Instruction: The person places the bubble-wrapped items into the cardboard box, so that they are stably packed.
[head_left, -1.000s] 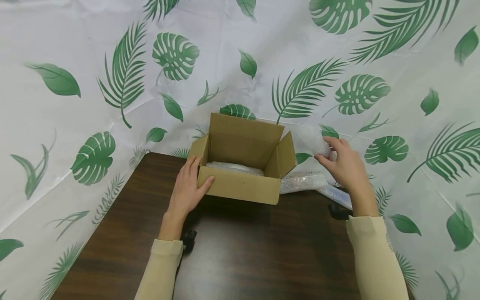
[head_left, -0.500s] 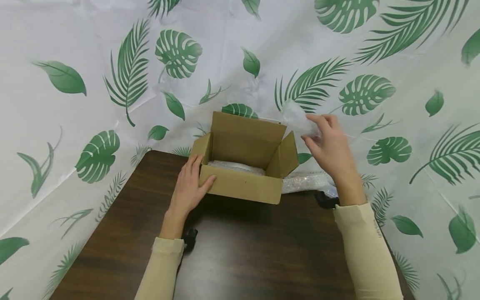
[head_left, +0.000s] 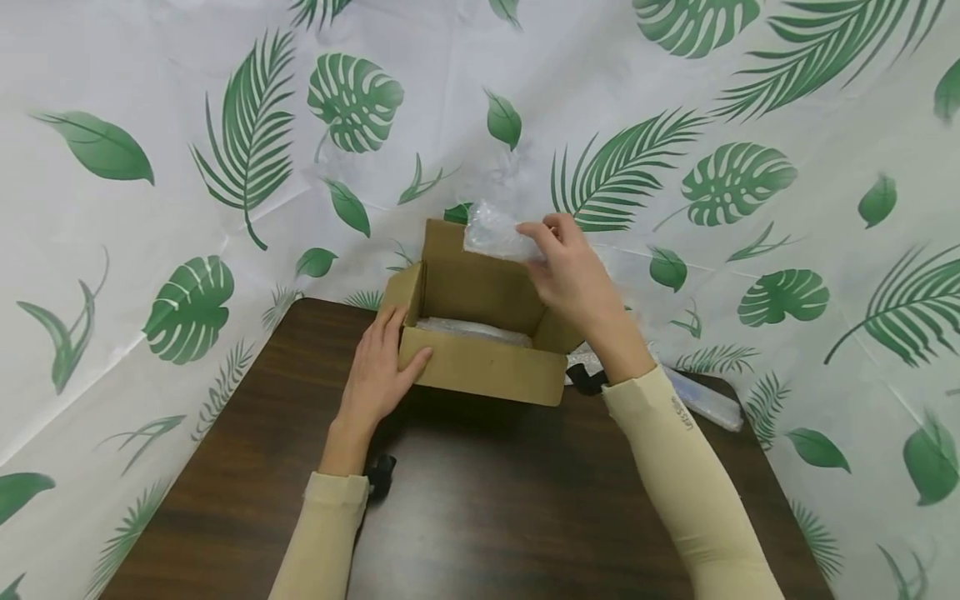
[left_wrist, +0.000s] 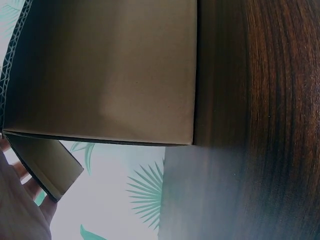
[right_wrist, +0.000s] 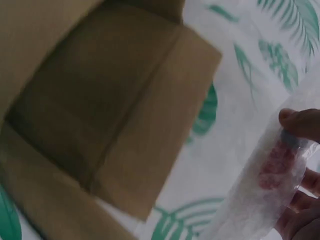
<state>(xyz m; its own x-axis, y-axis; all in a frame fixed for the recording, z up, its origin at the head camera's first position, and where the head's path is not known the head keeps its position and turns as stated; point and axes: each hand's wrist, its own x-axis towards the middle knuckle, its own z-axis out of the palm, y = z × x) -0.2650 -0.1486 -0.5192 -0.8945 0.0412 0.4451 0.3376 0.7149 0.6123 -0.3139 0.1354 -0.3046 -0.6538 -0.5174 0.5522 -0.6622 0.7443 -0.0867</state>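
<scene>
An open cardboard box (head_left: 487,367) stands on the table with its flaps up. My left hand (head_left: 378,379) grips its left front corner, fingers along the side flap and thumb on the front wall. The left wrist view shows the box's wall (left_wrist: 110,70) close up, with fingers (left_wrist: 32,187) behind the flap. Over the box's back right, my right hand (head_left: 573,271) holds a bubble-wrapped item (head_left: 491,233) between thumb and fingers. A reddish patch shows through this wrapping (right_wrist: 272,172) in the right wrist view. Inside the box lies another bubble-wrapped piece (head_left: 472,332).
Right of the box, partly behind the right forearm, are a bubble-wrapped bundle (head_left: 585,360) and a long bluish wrapped package (head_left: 705,400). The dark wooden table (head_left: 487,500) backs onto a white leaf-print cloth (head_left: 450,100).
My right hand has carried the bubble-wrapped item leftward and up, from beside the box to over its back right. The bluish package shows more fully. My left hand has stayed on the box.
</scene>
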